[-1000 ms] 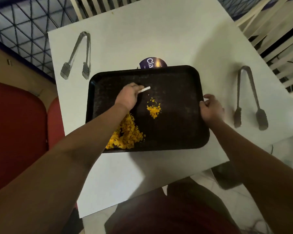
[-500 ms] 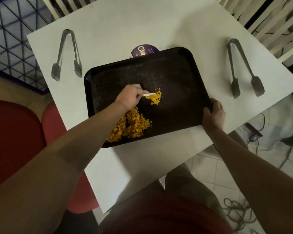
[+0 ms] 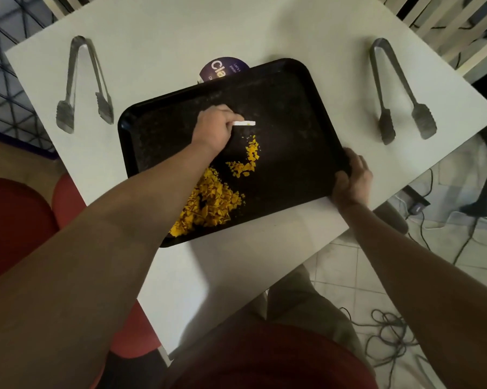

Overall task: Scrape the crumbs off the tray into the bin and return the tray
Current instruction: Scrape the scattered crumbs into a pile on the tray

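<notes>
Now the big heap of yellow crumbs is sitting at the near edge of the black tray, partly hidden under the left forearm. Just beyond it, a smaller trail of crumbs is lying stretched toward that heap, where half a second ago it was a tight clump against the scraper. The right hand is grasping the tray's near right corner, steadying it on the white worktop. Farther in, the left hand is pinching the small white scraper, which is being lifted back past the trail, seemingly for another stroke. Gathering looks unfinished; no bin is showing. Two metal tongs are lying at the far sides.
</notes>
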